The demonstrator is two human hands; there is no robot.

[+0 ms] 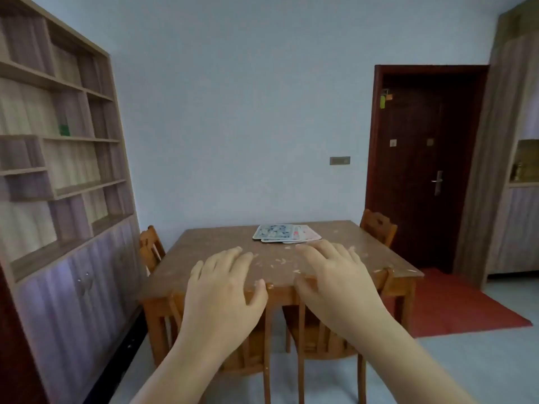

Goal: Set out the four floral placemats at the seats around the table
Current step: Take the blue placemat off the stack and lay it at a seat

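1. Head view, hands: my left hand (221,290) and right hand (332,281) are held out palms down over the near edge of the table (204,258). The fingers are spread and straight and hold nothing. I cannot tell whether they touch the wood.
2. Placemats (285,233): they lie in a loose, overlapping pile on the far half of the table, a little right of its middle and close to the far edge. A blue one is on top, with pink showing beneath at the right. The pile is well beyond my fingertips.
3. Table edges: the top is scuffed with pale marks. The stretch between my hands and the pile is bare.
4. Near chairs (302,330): they are tucked in at the near edge, their backs right against it, under my wrists.
5. Left chair (150,246): it stands at the table's left edge, squeezed close to the shelf (58,141).
6. Far chair (377,225): it stands at the table's far right corner, before the door (423,158).
7. Right of the table: open floor and a red rug (455,304).
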